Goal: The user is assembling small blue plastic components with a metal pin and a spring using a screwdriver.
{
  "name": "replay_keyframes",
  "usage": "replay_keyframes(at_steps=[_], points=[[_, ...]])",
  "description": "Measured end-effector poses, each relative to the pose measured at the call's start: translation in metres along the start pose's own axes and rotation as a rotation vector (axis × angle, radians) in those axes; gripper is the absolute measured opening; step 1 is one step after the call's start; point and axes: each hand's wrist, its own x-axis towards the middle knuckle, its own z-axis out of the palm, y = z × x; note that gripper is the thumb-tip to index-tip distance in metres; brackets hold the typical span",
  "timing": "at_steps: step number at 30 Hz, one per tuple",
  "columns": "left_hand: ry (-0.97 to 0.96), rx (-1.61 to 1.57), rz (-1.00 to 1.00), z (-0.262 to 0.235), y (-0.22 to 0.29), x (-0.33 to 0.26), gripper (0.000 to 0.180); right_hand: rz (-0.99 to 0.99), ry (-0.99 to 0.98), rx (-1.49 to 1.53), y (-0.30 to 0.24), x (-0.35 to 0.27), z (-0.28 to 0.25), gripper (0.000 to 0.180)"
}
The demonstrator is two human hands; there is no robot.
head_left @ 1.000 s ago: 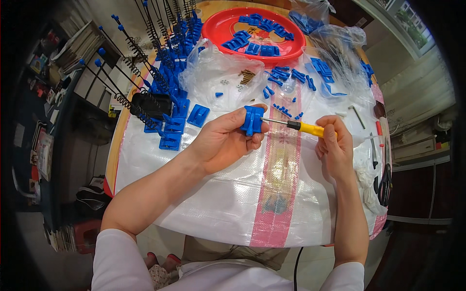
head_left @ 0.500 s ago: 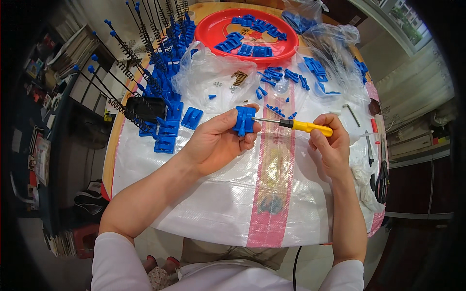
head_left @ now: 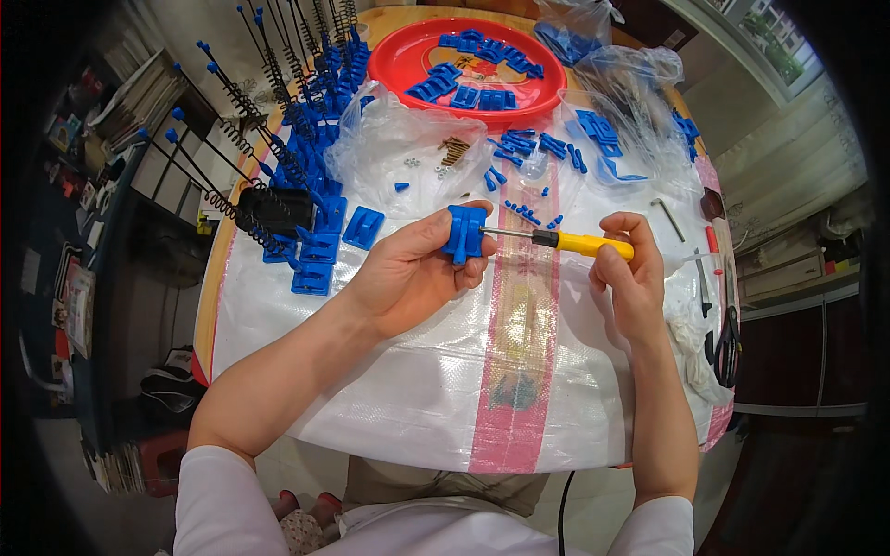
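My left hand is closed on a small blue plastic part, thumb on top and fingers beneath. From the right, the metal shaft of a yellow screwdriver with a black collar meets the side of this part. My right hand grips the screwdriver's handle between thumb and fingers, near its butt end. Whether a screw sits under the tip is too small to tell. Left of my left hand lies a similar blue part on the white sheet.
At left stand rows of blue bases with black springs and rods, beside a black box. A red basin holds several blue parts. Brass screws lie on a plastic bag; scissors and a hex key lie right.
My right fingers have shifted slightly on the screwdriver handle, with the index finger lifted more. The whole view has moved a little; the blue part stays in my left hand.
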Motion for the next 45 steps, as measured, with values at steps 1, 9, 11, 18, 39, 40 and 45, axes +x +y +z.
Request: replay_keyframes(at_steps=[1,9,11,18,39,40,45], points=[[-0.004,0.002,0.001,0.0,0.0,0.0,0.047,-0.03,0.025,-0.008,-0.001,-0.001,0.003,0.015],[-0.014,0.009,-0.001,0.002,0.001,0.001,0.046,0.091,-0.116,0.067,0.017,0.003,-0.027,0.019],[-0.009,0.006,0.004,0.002,0.0,0.0,0.047,0.059,-0.049,0.069,0.007,0.001,-0.013,0.017],[-0.027,-0.006,0.008,0.002,0.001,0.001,0.047,0.039,-0.073,0.028,0.004,0.0,-0.013,0.016],[0.004,0.034,0.015,0.003,0.001,0.002,0.045,0.075,-0.126,-0.144,0.009,-0.001,-0.025,0.018],[0.007,0.034,0.014,0.003,0.001,0.002,0.045,0.091,-0.126,-0.147,0.008,-0.001,-0.025,0.019],[0.014,0.025,0.003,0.003,0.002,0.001,0.045,-0.021,-0.075,-0.021,-0.004,-0.002,-0.007,0.023]])
